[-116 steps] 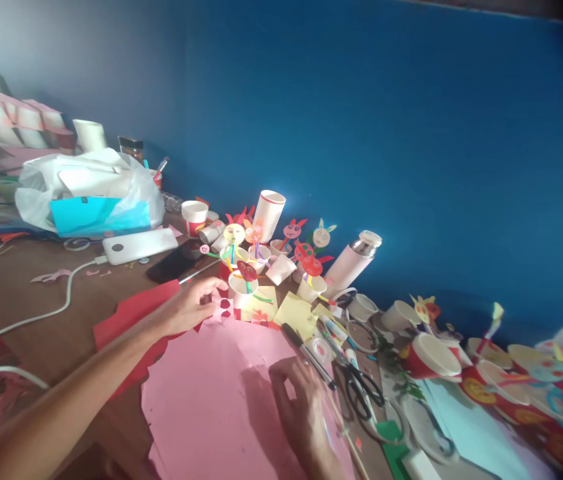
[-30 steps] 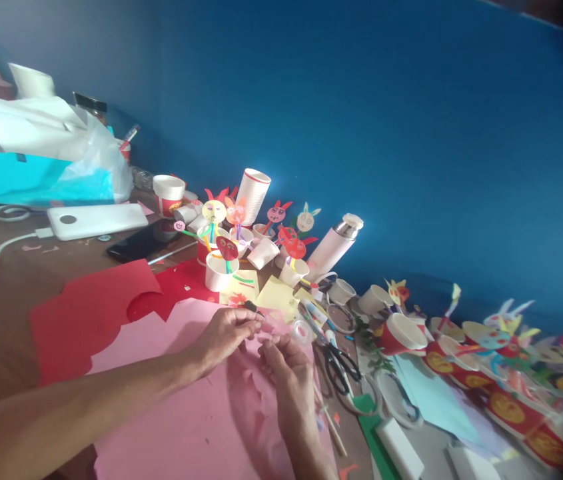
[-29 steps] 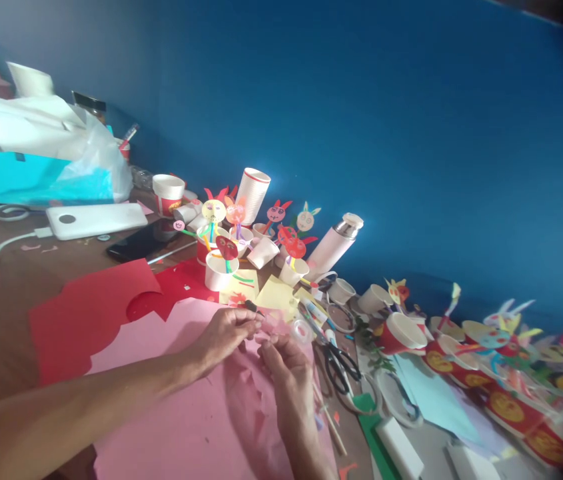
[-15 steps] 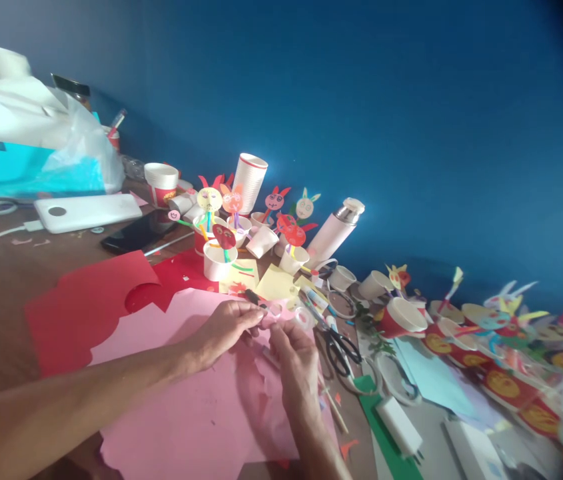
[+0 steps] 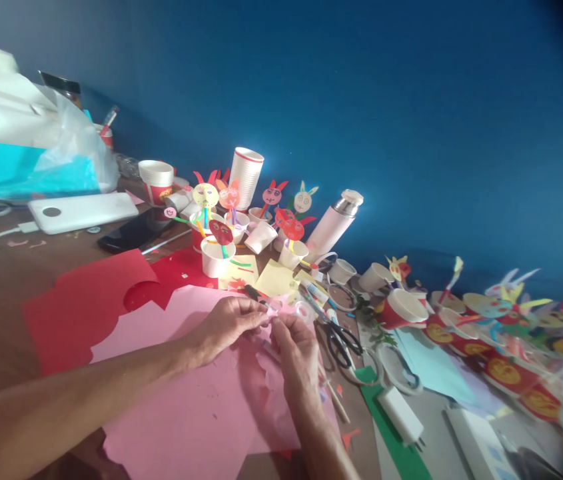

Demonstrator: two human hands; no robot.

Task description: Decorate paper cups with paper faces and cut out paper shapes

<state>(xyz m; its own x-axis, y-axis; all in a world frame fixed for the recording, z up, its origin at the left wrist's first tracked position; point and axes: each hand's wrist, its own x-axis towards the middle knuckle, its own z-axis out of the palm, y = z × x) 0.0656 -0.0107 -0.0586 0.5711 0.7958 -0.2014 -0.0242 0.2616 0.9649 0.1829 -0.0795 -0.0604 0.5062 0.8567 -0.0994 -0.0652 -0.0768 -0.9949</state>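
Note:
Above a large pink paper sheet, both hands meet fingertip to fingertip. My left hand is closed in a pinch on a small pink paper piece, which is blurred and partly covered by the fingers. On the other side my right hand has its fingers pinched together at the same piece. Just beyond the right fingers lies a pale ring, like a roll of clear tape. Black-handled scissors rest to the right of my right hand.
Behind the hands stand paper cups holding paper animal faces, beside a pink thermos. Red paper, a phone and a power bank are at left. To the right are a white charger and more decorated cups.
My view has shifted slightly. Both hands stay together at the small pink paper piece, with only a slight shift of the fingers.

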